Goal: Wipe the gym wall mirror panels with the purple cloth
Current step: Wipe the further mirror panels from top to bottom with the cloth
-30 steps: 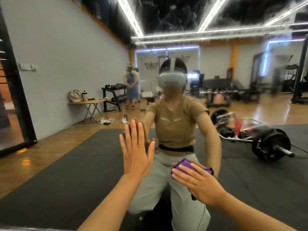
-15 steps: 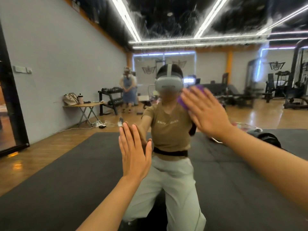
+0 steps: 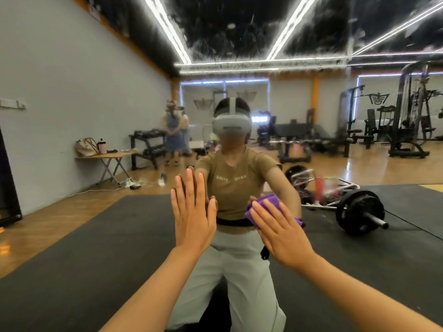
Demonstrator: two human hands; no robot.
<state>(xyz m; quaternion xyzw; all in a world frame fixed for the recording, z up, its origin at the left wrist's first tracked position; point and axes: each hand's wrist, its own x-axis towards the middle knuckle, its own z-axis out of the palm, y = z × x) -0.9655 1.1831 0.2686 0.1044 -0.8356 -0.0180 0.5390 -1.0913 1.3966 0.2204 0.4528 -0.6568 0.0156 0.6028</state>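
The wall mirror (image 3: 335, 248) fills the whole view and reflects me and the gym behind. My left hand (image 3: 193, 215) lies flat on the glass, fingers straight and pointing up. My right hand (image 3: 280, 232) presses the purple cloth (image 3: 268, 203) against the mirror with straight, spread fingers, just right of the left hand at waist height of my reflection. Most of the cloth is hidden under the palm; a bunched part shows above the fingers and a corner at the right.
Only reflections surround the hands: a black floor mat (image 3: 84, 259), a loaded barbell (image 3: 357, 212) at the right, a folding table (image 3: 107, 156) with a bag at the left wall, a standing person (image 3: 173, 134), and gym machines (image 3: 412, 121) far right.
My right hand swept the cloth up the glass to head height half a second ago and has come back down to waist height. The left hand stayed flat in place.
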